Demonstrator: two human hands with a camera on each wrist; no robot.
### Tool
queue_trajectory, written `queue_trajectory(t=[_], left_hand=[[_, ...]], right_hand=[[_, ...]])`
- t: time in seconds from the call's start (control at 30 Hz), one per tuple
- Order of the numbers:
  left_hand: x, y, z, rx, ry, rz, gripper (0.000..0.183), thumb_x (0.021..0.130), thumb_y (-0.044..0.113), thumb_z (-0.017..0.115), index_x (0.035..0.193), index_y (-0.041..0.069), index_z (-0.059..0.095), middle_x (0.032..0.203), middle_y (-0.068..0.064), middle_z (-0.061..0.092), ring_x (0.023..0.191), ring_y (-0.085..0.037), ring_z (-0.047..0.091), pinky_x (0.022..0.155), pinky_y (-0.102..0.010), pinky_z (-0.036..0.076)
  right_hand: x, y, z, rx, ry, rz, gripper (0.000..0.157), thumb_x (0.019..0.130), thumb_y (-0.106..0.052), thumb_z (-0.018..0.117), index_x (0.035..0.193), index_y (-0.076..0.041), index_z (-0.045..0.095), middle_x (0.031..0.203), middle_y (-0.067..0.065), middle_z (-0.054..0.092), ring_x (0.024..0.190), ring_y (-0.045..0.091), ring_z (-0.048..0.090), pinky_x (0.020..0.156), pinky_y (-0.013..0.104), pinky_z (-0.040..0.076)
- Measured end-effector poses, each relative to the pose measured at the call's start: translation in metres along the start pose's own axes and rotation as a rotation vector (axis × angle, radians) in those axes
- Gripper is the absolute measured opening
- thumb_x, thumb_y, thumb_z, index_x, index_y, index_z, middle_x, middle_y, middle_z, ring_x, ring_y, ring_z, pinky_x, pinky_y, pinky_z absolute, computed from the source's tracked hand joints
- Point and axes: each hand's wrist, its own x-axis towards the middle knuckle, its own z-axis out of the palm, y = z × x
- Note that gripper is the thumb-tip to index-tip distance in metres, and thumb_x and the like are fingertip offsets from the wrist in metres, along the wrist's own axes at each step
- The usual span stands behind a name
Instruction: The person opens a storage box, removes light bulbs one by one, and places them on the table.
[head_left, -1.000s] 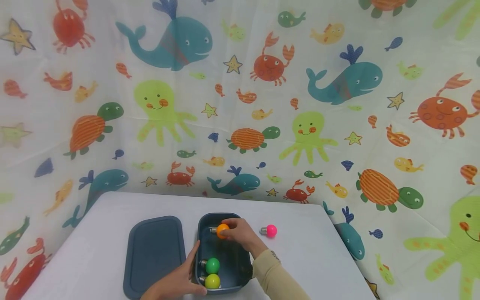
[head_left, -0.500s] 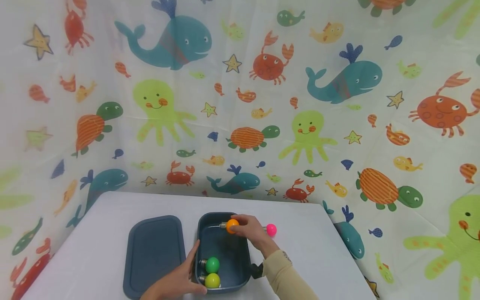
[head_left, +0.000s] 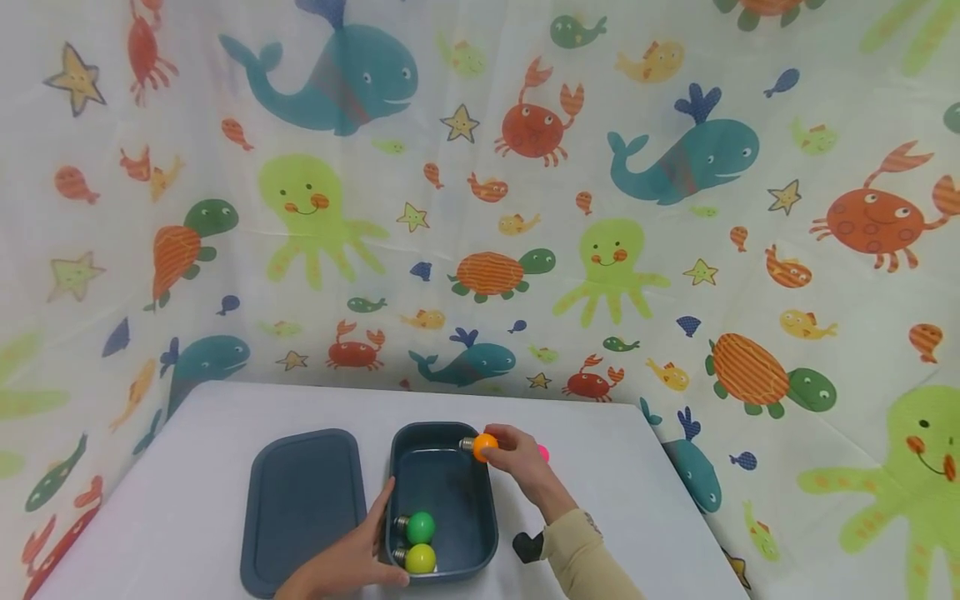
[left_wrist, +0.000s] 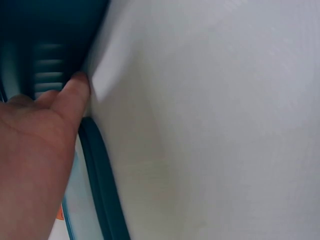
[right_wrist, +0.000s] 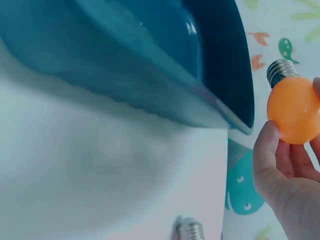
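Observation:
An orange light bulb (head_left: pixel 484 447) is pinched by its globe between the thumb and fingers of my right hand (head_left: pixel 525 460), over the far right corner of a dark blue box (head_left: pixel 444 575). Its metal screw base points left; the right wrist view shows the same orange bulb (right_wrist: pixel 294 111) held above the rim. My left hand (head_left: pixel 351 553) holds the box's near left side, thumb at the front. Inside lie a green bulb (head_left: pixel 421 527) and a yellow bulb (head_left: pixel 421 559). Behind my right hand a pink bulb (head_left: pixel 543 453) on the table is mostly hidden.
A flat dark blue lid (head_left: pixel 303 508) lies on the white table (head_left: pixel 600 492) left of the box. A black object (head_left: pixel 528 547) shows beside my right sleeve. A curtain (head_left: pixel 480 233) printed with sea animals stands behind the table.
My right hand has lifted the orange bulb from the box's far left inside and carried it right to the rim. The left hand keeps its hold.

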Motion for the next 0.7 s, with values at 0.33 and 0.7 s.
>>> queue_trajectory(t=[0.33, 0.7], left_hand=[[0.0, -0.001, -0.001, 0.036, 0.005, 0.014, 0.12, 0.087, 0.025, 0.076, 0.152, 0.016, -0.026, 0.156, -0.031, -0.018, 0.141, -0.056, -0.003, 0.111, -0.065, 0.023], [-0.001, 0.002, -0.001, 0.042, 0.0, 0.022, 0.12, 0.087, 0.024, 0.075, 0.151, 0.014, -0.026, 0.156, -0.031, -0.019, 0.141, -0.055, -0.003, 0.112, -0.064, 0.023]], right_hand=[[-0.003, 0.006, -0.012, 0.029, 0.085, 0.026, 0.052, 0.09, -0.024, 0.071, 0.136, -0.007, 0.054, 0.133, 0.014, 0.056, 0.108, 0.026, 0.059, 0.096, 0.038, 0.052], [-0.007, 0.014, -0.034, -0.008, 0.111, 0.037, 0.049, 0.092, -0.027, 0.069, 0.135, -0.008, 0.055, 0.132, 0.013, 0.057, 0.107, 0.025, 0.059, 0.098, 0.039, 0.051]])
